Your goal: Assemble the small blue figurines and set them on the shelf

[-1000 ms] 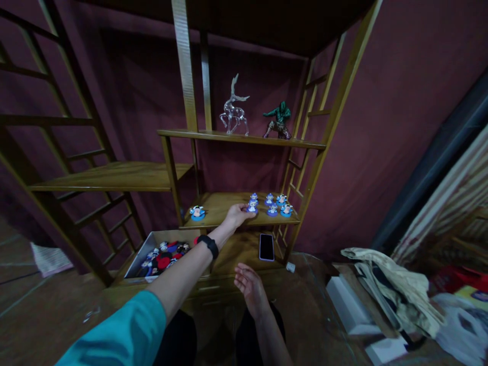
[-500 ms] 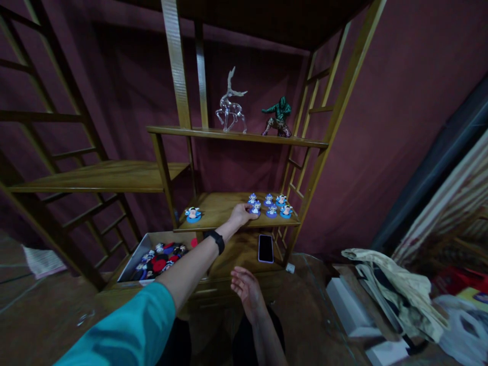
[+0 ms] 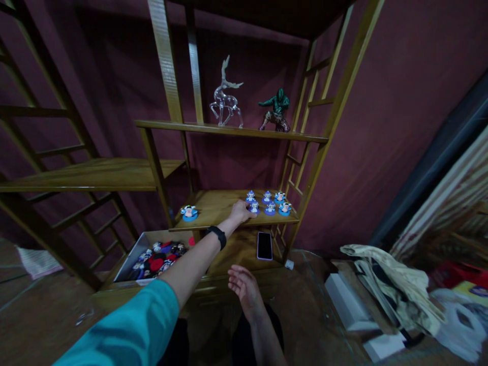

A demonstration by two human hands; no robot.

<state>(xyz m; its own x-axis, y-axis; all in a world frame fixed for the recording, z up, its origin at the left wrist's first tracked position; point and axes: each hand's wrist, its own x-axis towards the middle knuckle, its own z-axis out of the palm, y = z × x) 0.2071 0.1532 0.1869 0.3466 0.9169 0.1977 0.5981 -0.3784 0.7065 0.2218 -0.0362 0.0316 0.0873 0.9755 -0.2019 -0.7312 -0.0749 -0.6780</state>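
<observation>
My left hand (image 3: 241, 211), with a black watch on its wrist, reaches over the wooden shelf (image 3: 213, 203). Its thumb and fingers are closed on a small purple-and-white figurine (image 3: 254, 207) that stands in the front row. Beside this one are several more figurines, among them a purple one (image 3: 270, 207) and a blue-based one (image 3: 284, 208) to its right. Another blue-based figurine (image 3: 189, 212) is alone at the shelf's left end. Lower down, above my knees, my right hand (image 3: 246, 290) is open and holds nothing, its fingers loosely stretched.
An open box (image 3: 131, 249) full of small figurines sits at the lower left. A phone (image 3: 264, 246) lies on the board below. Up on the higher shelf are a clear deer figure (image 3: 227, 99) and a green crouching figure (image 3: 278, 109). Cloth (image 3: 396, 284) and boxes lie on the right.
The view has shifted slightly. My left hand stays at the same front-row figurine, and my right hand keeps its place below.
</observation>
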